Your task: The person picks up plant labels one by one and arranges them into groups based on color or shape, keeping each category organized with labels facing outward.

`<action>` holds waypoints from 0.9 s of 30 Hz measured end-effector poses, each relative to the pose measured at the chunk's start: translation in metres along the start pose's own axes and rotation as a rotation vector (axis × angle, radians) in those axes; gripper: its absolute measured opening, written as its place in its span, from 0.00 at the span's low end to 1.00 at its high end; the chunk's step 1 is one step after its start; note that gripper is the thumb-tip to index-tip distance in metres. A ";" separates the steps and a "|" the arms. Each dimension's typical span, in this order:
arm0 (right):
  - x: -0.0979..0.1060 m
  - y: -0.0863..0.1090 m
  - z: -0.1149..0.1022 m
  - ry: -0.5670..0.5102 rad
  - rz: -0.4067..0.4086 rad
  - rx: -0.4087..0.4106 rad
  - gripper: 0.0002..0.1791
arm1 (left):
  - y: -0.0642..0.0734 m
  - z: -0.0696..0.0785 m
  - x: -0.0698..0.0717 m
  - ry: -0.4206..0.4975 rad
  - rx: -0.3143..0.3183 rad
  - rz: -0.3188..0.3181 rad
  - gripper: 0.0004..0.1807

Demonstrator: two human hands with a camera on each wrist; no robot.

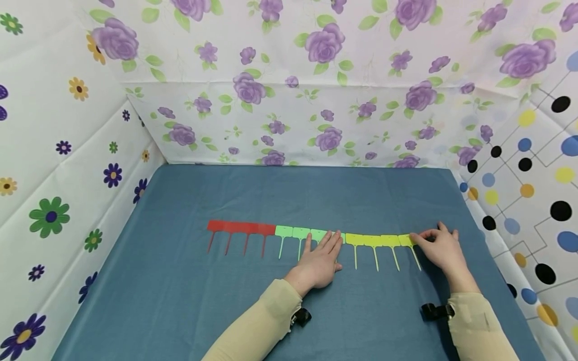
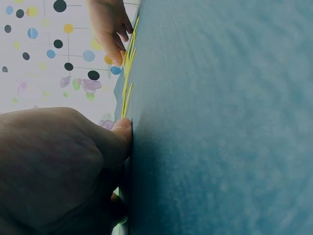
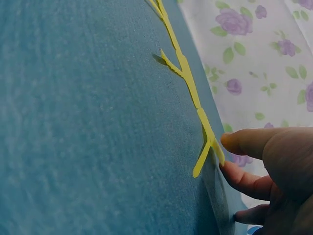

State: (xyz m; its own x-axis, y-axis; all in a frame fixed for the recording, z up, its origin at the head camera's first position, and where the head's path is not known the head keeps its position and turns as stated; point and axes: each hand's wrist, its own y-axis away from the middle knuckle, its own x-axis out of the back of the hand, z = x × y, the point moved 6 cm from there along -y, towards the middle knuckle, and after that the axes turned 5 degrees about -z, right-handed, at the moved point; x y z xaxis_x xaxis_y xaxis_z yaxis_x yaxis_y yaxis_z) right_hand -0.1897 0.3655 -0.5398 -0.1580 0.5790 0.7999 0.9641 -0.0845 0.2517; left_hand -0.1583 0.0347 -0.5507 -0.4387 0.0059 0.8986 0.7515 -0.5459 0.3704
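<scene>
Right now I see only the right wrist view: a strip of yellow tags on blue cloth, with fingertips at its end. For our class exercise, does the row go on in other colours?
Observer: Yes. In the head view the yellow tags form the right end, green tags sit in the middle, and red tags are at the left end.
Operator: How many red ones?
Observer: Four, each with its stem pointing toward the person.
Operator: Where is the other hand?
Observer: The left hand lies flat on the green tags, just beside where the yellow ones begin.
</scene>
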 end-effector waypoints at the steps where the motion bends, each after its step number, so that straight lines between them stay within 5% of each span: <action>1: 0.000 0.000 0.000 0.000 0.002 -0.003 0.35 | 0.000 0.000 0.000 0.001 0.000 0.001 0.41; 9: -0.001 0.002 0.001 0.003 0.030 -0.020 0.27 | 0.003 0.003 0.003 0.000 -0.010 0.003 0.40; 27: 0.004 0.002 0.002 -0.031 0.015 -0.044 0.34 | 0.006 0.009 0.015 -0.148 0.010 0.050 0.39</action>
State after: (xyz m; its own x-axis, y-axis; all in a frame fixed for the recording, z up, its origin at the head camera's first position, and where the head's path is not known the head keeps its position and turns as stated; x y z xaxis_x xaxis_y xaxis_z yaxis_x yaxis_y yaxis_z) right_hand -0.1883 0.3695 -0.5376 -0.1365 0.6025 0.7864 0.9559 -0.1283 0.2643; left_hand -0.1563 0.0398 -0.5325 -0.3236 0.1023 0.9406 0.7757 -0.5406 0.3256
